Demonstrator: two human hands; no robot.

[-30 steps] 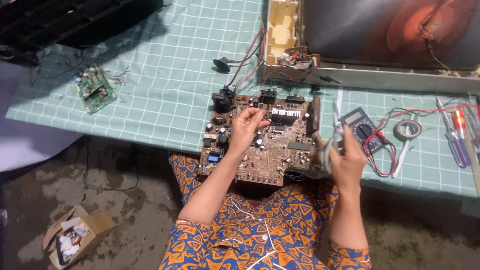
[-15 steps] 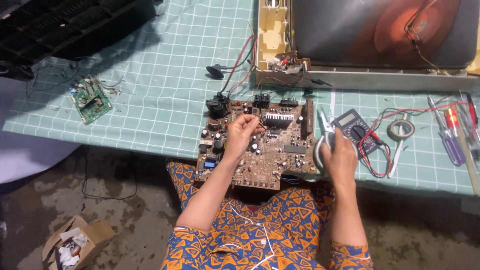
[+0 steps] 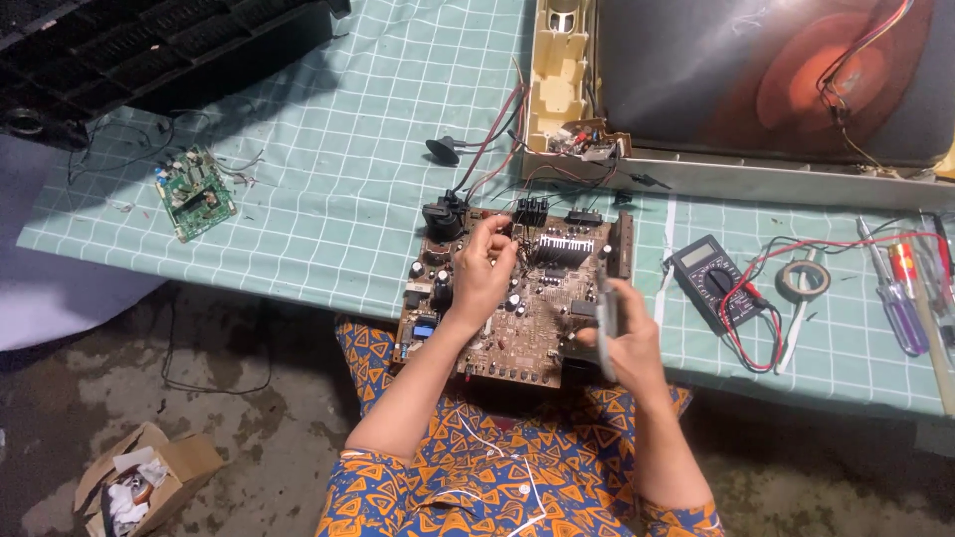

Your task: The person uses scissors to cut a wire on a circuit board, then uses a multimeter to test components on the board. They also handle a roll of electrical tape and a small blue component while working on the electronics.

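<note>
Brown circuit board [image 3: 517, 298], densely populated, overhanging table edge.

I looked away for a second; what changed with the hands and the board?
The right hand drew back from the multimeter to the circuit board's right edge, still gripping a slim grey tool. The left hand stayed on the board; the multimeter and tape roll did not move.

Two circuit boards are counted: one large brown board [image 3: 517, 298] under the left grip [image 3: 484, 273], and one small green board [image 3: 195, 192] well apart to its left. One multimeter [image 3: 714, 280] and one tape roll [image 3: 803, 279] are seen beyond the right grip [image 3: 619, 333]. Two screwdrivers [image 3: 895, 288] are counted farther right. One cardboard box [image 3: 149, 482] is seen on the floor.
</note>
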